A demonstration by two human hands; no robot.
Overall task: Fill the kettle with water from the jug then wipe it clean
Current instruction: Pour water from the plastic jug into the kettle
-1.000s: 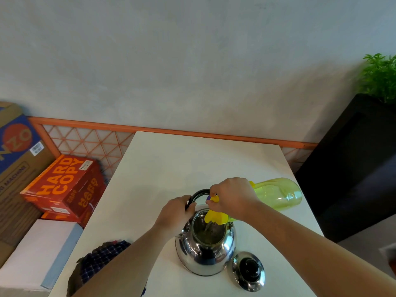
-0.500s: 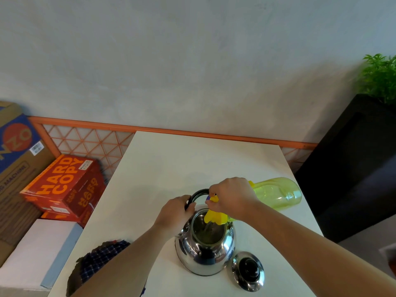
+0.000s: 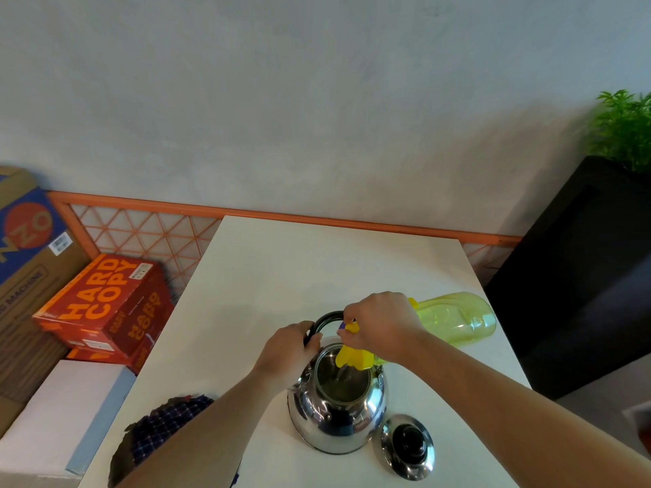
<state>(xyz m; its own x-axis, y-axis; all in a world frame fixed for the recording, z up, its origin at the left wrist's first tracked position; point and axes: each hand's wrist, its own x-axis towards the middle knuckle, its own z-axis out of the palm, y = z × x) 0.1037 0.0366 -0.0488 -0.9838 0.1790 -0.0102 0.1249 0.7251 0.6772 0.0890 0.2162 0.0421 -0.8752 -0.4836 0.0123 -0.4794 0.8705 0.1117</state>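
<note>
Your left hand grips the black loop handle of the round polished-steel kettle, which stands open-mouthed on the white table. Your right hand is curled round the top end of the translucent yellow-green plastic jug, tipped sideways with its yellow spout over the kettle's mouth. Just right of the kettle lies a round steel lid with a black knob; left of the kettle lies a dark checked cloth.

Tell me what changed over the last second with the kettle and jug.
Nothing visibly moved. The right hand still tips the yellow jug over the open kettle, the left hand still grips the kettle's handle, and the lid still lies beside the kettle.
</note>
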